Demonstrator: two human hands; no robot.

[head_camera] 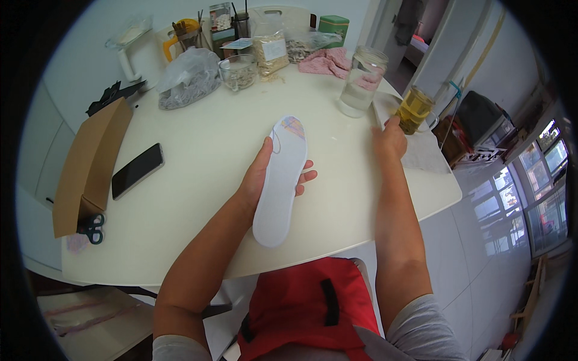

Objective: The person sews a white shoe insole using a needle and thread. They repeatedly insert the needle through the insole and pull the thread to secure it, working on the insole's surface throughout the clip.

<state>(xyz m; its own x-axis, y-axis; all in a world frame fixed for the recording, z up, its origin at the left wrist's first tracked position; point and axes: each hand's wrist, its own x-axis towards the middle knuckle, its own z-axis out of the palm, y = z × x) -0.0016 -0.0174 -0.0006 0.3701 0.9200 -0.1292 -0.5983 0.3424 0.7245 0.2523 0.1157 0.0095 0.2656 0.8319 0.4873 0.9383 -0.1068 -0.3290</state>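
Note:
My left hand (258,177) holds a white shoe insole (281,185) upright above the table's near half, thumb along its left edge and fingertips showing past its right edge. Colored stitching covers part of the insole's top end, and a loop of thread lies on its face close to my thumb. My right hand (392,139) reaches to the right side of the table, its fingers at the lower left of a glass mug (414,110) of yellow liquid. Whether the fingers grip the mug or only touch near it cannot be told. A grey cloth (424,155) lies under that area.
A large glass jar (360,85) of clear liquid stands beside a pink cloth (326,62). Bags and a glass bowl (238,74) line the back. Left are a smartphone (137,170), an open cardboard box (92,158) and dark-handled scissors (95,229) on the white table (203,252).

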